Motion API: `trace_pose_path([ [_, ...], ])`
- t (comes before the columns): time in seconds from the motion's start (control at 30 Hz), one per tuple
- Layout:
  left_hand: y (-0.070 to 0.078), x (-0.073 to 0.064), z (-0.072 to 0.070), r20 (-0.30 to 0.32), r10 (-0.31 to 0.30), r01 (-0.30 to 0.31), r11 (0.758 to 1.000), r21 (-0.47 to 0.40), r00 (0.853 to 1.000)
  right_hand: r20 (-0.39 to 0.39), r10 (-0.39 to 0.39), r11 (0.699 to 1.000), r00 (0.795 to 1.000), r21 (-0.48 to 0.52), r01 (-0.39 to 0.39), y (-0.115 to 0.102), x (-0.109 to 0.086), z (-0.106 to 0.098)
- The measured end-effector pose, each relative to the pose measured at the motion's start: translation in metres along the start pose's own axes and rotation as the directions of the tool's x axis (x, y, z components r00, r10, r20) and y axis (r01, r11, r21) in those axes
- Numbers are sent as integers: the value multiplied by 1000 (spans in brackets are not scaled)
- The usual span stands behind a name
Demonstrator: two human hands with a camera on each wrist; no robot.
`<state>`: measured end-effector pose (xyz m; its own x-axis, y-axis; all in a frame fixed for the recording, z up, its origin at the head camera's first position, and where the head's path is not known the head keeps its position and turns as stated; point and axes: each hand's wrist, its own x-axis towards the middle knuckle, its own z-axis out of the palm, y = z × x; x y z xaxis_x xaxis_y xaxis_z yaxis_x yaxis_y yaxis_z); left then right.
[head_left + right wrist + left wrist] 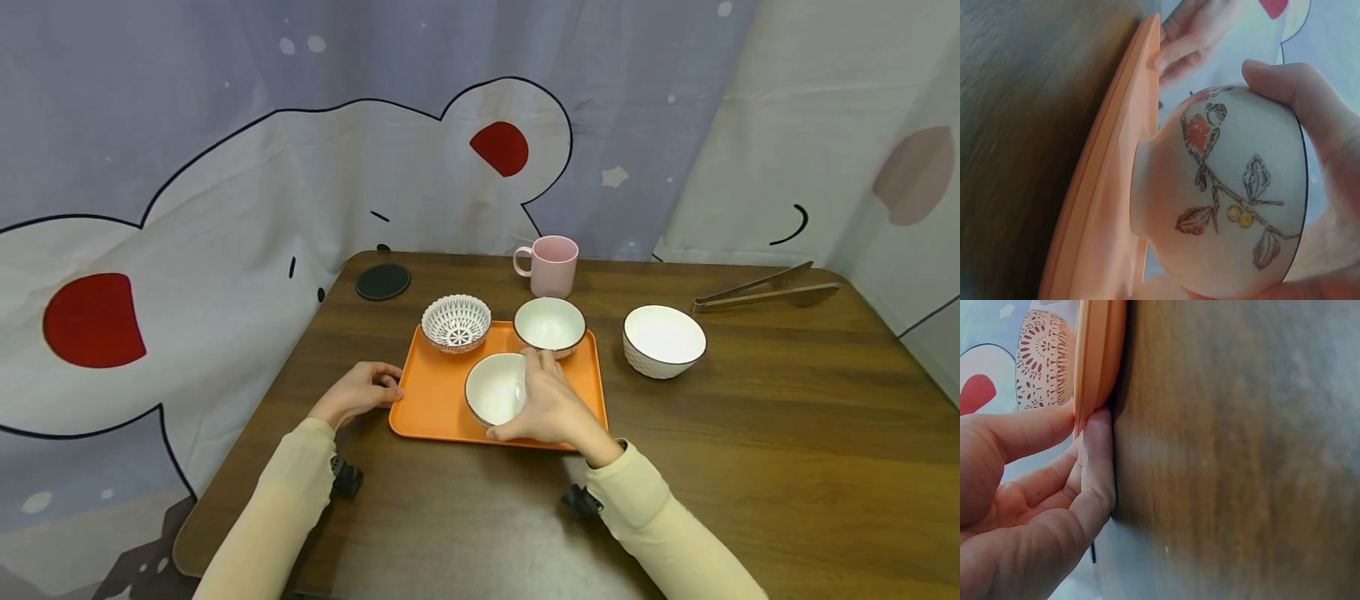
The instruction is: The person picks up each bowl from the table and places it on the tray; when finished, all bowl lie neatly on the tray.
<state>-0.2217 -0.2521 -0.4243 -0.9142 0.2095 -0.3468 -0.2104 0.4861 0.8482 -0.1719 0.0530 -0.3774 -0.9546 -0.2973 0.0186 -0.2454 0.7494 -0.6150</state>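
An orange tray (429,404) lies on the wooden table. My left hand (360,392) pinches its left rim, thumb on top and a finger underneath in the left wrist view. With thumb and fingers spread across it, my right hand (553,407) grips a white bowl (491,392) with a dark rim, over the tray's front right part. A bird and a leafy branch decorate that bowl's side (1229,187) in the right wrist view. Behind it on the tray are another dark-rimmed bowl (550,323) and, to the left, a small patterned bowl (456,325).
A pink mug (555,267) stands behind the tray, and a dark round coaster (383,282) lies at the back left. Right of the tray is a white textured bowl (663,342); metal tongs (765,292) lie at the back right. A printed curtain (337,183) hangs behind the table.
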Motion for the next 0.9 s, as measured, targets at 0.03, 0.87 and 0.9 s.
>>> trace_pose_path([
  [0.03, 0, 0, 0, 0, 3, -3, 1000, -2, 1000, -1, -6, 1000, 1000, 2, 6, -2, 1, 2],
  [0.87, -1, -1, -1, -11, 14, -14, 1000, 12, 1000, 41, -4, 1000, 999, -22, 5, -32, 32, 37],
  [0.9, -1, -1, -1, -12, 11, -11, 1000, 10, 1000, 43, -9, 1000, 999, -22, 10, -33, 33, 38],
])
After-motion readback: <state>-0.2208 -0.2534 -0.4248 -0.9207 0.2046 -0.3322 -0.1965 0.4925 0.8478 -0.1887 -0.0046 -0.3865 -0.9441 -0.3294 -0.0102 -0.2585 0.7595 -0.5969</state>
